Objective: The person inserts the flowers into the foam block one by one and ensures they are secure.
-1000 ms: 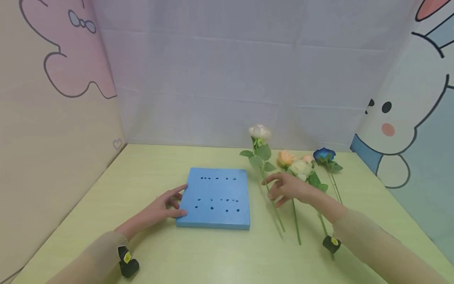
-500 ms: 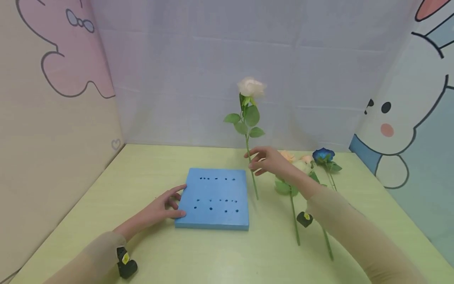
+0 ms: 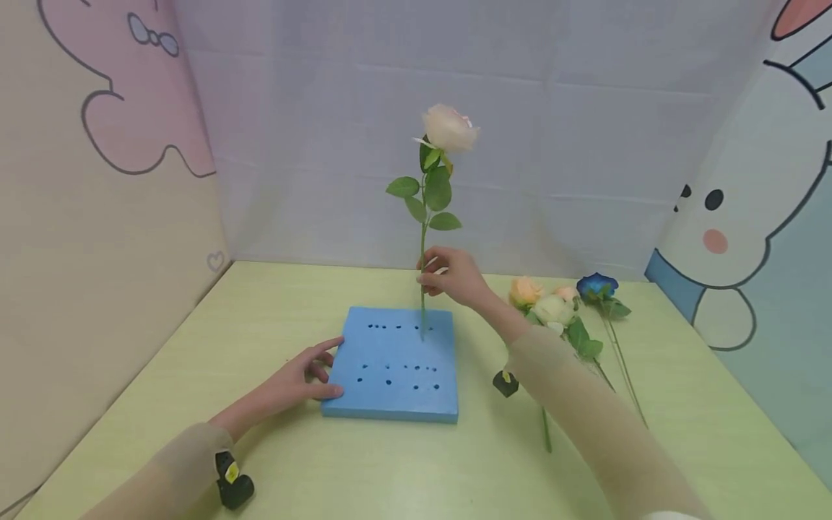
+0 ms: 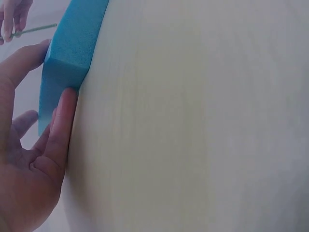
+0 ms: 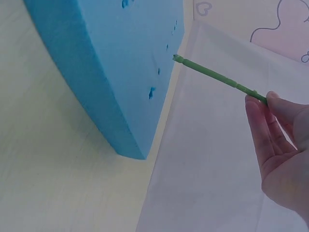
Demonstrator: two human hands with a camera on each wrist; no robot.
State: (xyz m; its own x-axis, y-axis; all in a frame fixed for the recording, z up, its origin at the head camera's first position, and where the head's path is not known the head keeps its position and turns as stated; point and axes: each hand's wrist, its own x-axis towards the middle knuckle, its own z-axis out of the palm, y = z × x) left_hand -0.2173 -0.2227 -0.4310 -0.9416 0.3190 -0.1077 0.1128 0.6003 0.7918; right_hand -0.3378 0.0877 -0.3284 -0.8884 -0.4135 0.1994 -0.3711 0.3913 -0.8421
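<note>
My right hand [image 3: 455, 276] pinches the green stem of a pale pink rose [image 3: 448, 128] between thumb and fingers. Held upright, bloom at the top, the rose has its stem end over the far right part of a blue foam board [image 3: 396, 350] with rows of small holes. In the right wrist view, the cut stem end [image 5: 177, 58] stands off the board's holed face. My left hand [image 3: 295, 379] rests against the board's left edge, its thumb on the top near the front corner. Its other fingers [image 4: 66, 104] lie along the side.
Several flowers lie on the table right of the board: a peach rose [image 3: 525, 291], a cream rose [image 3: 554, 309] and a blue rose [image 3: 596, 286] among them. My right sleeve crosses over some stems. Cloth and printed panels border the table [image 3: 286, 462].
My right hand has lifted the pale pink rose from beside the board, carried it left and stood it upright over the board. The left hand has stayed at the board's edge.
</note>
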